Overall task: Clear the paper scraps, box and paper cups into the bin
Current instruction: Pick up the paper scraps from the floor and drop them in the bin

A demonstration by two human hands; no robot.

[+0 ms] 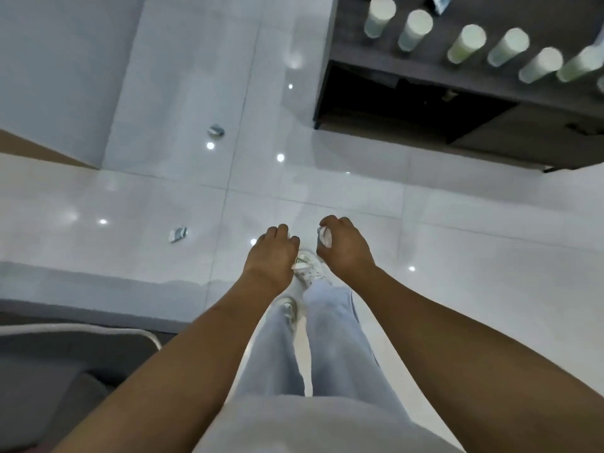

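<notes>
Carrying the white paper scrap point(324, 237) pinched in my right hand point(343, 248), I judge the best move is to keep that grip firm and gather the other scraps before looking for the bin, which I cannot see. My left hand point(273, 253) hangs beside it, fingers loosely curled, holding nothing that I can make out. Both forearms reach forward and down over the tiled floor point(457, 240). One crumpled scrap point(177, 234) lies at nine o'clock, another point(216, 130) at eleven, and the paper cups point(470, 42) stand in a row on the dark table point(490, 93) at one o'clock.
</notes>
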